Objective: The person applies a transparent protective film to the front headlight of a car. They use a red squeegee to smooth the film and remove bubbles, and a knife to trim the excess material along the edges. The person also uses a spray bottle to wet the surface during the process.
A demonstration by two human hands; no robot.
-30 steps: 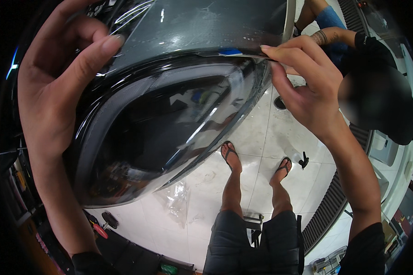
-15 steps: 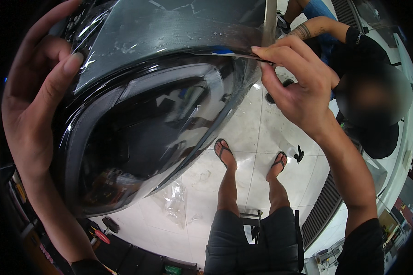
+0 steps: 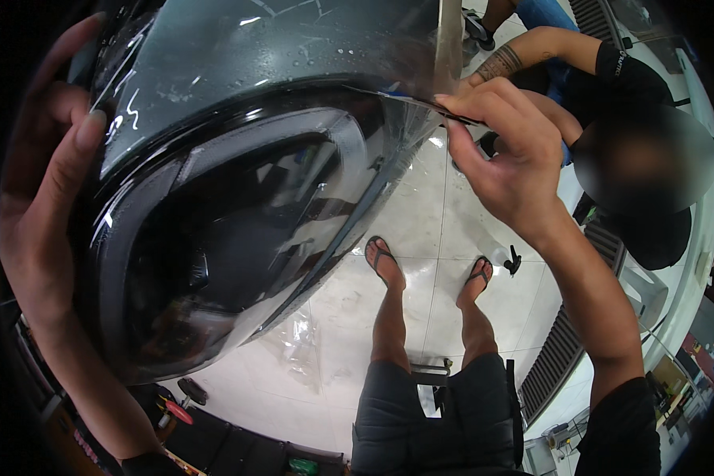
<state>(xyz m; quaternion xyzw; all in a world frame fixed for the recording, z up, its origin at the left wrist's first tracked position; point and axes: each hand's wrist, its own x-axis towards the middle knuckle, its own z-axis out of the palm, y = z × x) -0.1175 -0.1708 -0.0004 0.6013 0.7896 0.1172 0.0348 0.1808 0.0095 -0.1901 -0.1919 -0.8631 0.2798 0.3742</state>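
A car headlight (image 3: pixel 238 214) with a dark, glossy lens fills the upper left. Clear film (image 3: pixel 317 59) with water drops lies over the grey body panel above it, wrinkled at the left. My left hand (image 3: pixel 47 190) is at the film's left edge, thumb bent against the fingers and the edge between them; some fingertips are hidden. At the headlight's upper right corner, my right hand (image 3: pixel 512 151) pinches a thin dark flat strip (image 3: pixel 428 103) between thumb and fingers. Its tip rests along the seam between lens and panel; its exact kind cannot be made out.
A co-worker (image 3: pixel 627 95) in a dark shirt crouches at the right, one arm near my right hand. On the tiled floor are a spray bottle (image 3: pixel 504 258) and crumpled clear plastic (image 3: pixel 293 349). A floor grate (image 3: pixel 559 357) runs at the right; a red-handled tool (image 3: pixel 178 412) lies lower left.
The headlight and panel have shifted slightly left in view, my left hand with them. My right hand, still pinching the strip, sits slightly lower; the co-worker's forearm is nearer to it.
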